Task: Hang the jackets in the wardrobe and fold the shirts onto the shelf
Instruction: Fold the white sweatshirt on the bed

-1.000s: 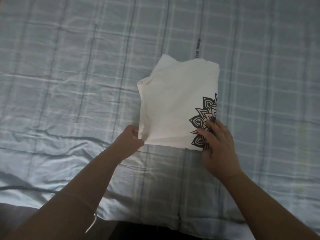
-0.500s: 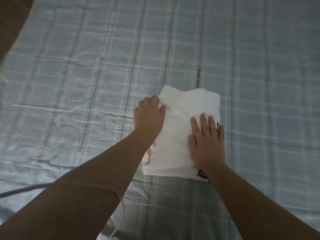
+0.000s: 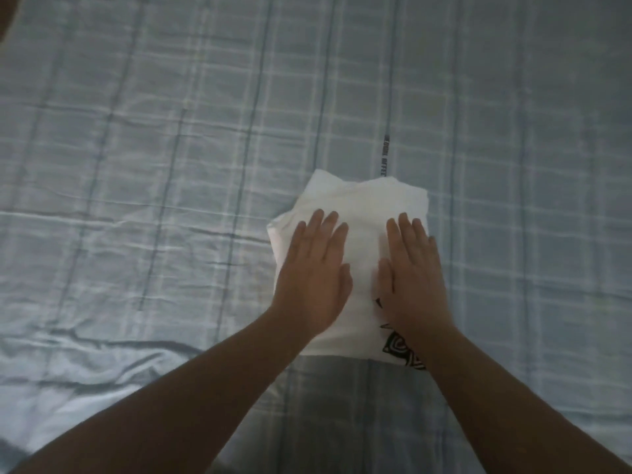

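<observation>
While left hand (image 3: pixel 313 280), right hand (image 3: pixel 415 278) press shirt (image 3: pixel 362 213), fingers (image 3: pixel 329 230) flat, sheet lettering (image 3: pixel 385 159) illegible.

The folded shirt (image 3: pixel 362 213) lies on the bedsheet (image 3: pixel 154 165), left hand (image 3: pixel 313 278) and right hand (image 3: pixel 412 278) flat on it.

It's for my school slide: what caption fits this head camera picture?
Left hand and right hand press flat on a folded white shirt on a blue checked sheet.

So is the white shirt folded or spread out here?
Folded: the white shirt is a compact rectangle on the bed, both hands flat on it.
</observation>
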`<state>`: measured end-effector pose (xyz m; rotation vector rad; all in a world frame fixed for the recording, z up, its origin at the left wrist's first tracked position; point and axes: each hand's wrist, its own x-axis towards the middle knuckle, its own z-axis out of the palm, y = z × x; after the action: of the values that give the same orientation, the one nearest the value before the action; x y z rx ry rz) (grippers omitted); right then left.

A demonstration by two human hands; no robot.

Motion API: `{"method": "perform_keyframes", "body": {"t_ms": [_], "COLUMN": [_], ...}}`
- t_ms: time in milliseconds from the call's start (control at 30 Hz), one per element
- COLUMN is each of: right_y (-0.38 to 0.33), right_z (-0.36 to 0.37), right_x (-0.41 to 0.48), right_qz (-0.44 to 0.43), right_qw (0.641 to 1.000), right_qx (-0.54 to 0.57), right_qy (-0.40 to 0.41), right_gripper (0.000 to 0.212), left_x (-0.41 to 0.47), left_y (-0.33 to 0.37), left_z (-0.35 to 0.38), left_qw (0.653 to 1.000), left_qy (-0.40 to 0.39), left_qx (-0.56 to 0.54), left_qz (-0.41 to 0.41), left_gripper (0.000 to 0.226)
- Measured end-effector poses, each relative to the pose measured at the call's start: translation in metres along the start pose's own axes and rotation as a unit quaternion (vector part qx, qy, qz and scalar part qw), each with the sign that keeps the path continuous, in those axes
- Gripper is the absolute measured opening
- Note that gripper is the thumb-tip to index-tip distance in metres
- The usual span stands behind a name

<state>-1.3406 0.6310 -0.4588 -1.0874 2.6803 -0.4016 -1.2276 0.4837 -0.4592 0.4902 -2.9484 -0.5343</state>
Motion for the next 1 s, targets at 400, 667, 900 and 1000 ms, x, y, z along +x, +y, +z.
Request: {"method": "perform_keyframes", "body": {"t_ms": [400, 667, 900, 1000], "right_y": [0.013, 0.064, 0.105, 0.109], "right_z": [0.036, -0.021, -0.004, 0.003], "right_x": [0.004, -0.028, -0.052, -0.049], "right_qz": [-0.037, -0.163, -0.303, -0.279], "right_qw": [0.993, 0.978, 0.937, 0.941], "right_qx": [-0.075, 0.113, -0.045, -0.034], "right_qy": [-0.085, -0.059, -0.169, -0.187], "right_gripper": [0.066, 0.058, 0.072, 0.083], "left_x": [-0.020, -0.041, -0.057, -0.047], "left_y": [-0.034, -0.078, -0.108, -0.105], "left_z": [0.034, 0.003, -0.005, -0.001], "left_qw": [0.995, 0.974, 0.930, 0.933], "left_qy": [-0.093, -0.068, -0.221, -0.224], "left_qx": [0.035, -0.050, -0.008, 0.015], "left_qz": [0.022, 0.211, 0.295, 0.281], "left_gripper": [0.065, 0.061, 0.092, 0.096]}}
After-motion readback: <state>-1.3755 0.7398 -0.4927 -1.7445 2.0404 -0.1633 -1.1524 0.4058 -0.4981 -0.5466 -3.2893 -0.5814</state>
